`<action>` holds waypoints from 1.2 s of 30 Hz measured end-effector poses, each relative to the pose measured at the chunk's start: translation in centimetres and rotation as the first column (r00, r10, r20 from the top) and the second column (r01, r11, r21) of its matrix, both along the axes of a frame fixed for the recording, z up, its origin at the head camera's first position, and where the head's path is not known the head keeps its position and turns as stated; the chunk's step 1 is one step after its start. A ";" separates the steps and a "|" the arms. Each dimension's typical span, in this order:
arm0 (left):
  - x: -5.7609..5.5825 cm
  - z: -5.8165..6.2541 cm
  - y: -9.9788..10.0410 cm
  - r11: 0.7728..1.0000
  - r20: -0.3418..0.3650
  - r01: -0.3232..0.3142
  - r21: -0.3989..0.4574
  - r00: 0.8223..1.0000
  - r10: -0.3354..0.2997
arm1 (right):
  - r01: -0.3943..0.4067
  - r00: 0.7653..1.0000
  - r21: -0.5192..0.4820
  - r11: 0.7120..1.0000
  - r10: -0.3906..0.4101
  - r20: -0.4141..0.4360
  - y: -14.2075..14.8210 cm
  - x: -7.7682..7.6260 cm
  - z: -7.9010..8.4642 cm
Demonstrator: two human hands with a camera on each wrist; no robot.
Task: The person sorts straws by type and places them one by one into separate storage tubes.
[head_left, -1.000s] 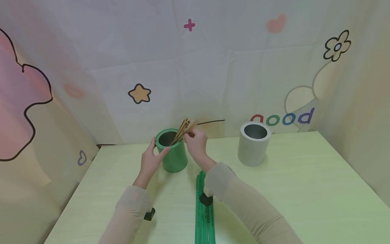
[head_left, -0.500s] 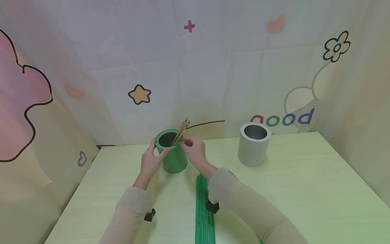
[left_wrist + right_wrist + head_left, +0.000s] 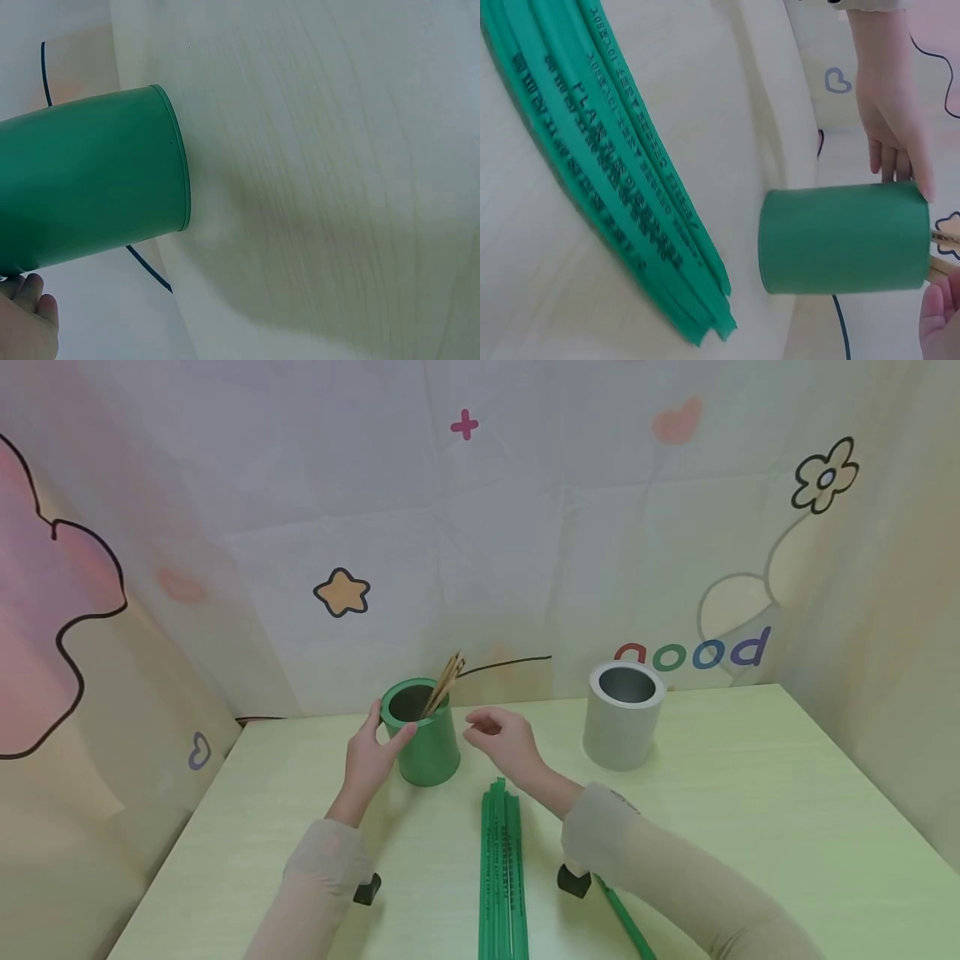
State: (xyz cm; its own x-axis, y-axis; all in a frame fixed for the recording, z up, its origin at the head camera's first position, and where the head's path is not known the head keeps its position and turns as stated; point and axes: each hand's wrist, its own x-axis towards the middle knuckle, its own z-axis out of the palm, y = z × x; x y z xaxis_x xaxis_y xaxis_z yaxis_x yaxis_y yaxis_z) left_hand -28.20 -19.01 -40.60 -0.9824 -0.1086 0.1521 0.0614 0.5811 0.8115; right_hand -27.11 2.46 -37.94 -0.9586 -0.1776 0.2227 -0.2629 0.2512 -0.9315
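Note:
A green cylindrical container [image 3: 429,752] stands upright near the back of the table. My left hand [image 3: 369,766] holds it at the rim, thumb on the near side and fingers round the left side. Several thin tan sticks [image 3: 446,685] lean out over its right rim. To the right of the container is my right hand [image 3: 506,743], fingers loosely curled with nothing visible in them. In the right wrist view, part of that hand [image 3: 939,315] appears at the lower right edge. A bundle of green plastic strips [image 3: 501,868] with dark print lies in front of the container.
A white cylindrical container [image 3: 624,718], with a dark interior, stands at the back right of the table [image 3: 750,810]. One separate green strip [image 3: 628,922] shows beside my right forearm. A printed cloth backdrop [image 3: 510,552] rises directly behind the table.
My right hand has let go of the tan sticks and moved right and slightly down, away from the container. The sticks stay leaning in it. My left hand has kept its hold.

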 end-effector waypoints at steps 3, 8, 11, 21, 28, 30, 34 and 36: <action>0.0 0.0 0.0 1.000 0.005 -0.002 -0.002 1.000 0.002 | -0.020 0.999 0.004 1.000 0.020 -0.025 1.3 0.1 0.4; 0.0 -0.1 0.0 1.000 0.016 -0.005 -0.003 1.000 0.005 | -0.032 0.998 -0.011 0.999 0.031 -0.060 3.8 0.3 1.2; 0.0 -0.1 -0.1 1.000 0.014 -0.001 0.003 1.000 0.001 | -0.024 0.997 -0.022 0.999 0.022 -0.072 5.3 0.3 1.5; 0.2 -0.2 -0.5 0.999 0.032 0.022 -0.024 0.999 -0.021 | -0.004 0.989 -0.015 1.000 0.002 -0.150 9.6 0.2 2.5; 0.8 -0.7 -0.9 0.999 0.070 0.034 -0.017 0.997 -0.033 | -0.024 0.992 0.111 0.994 0.038 -0.122 13.1 0.5 3.3; 1.0 -0.9 -1.0 0.999 0.075 0.041 -0.014 0.996 -0.040 | -0.023 0.992 0.126 0.992 0.038 -0.121 14.0 0.4 3.3; 1.4 -1.2 -1.1 0.999 0.091 0.048 -0.026 0.995 -0.045 | 0.029 0.993 0.162 0.986 -0.010 -0.117 15.8 0.4 3.1; 1.6 -1.3 -1.2 0.997 0.105 0.053 -0.048 0.993 -0.048 | 0.063 0.993 0.178 0.982 -0.044 -0.109 16.7 0.4 3.0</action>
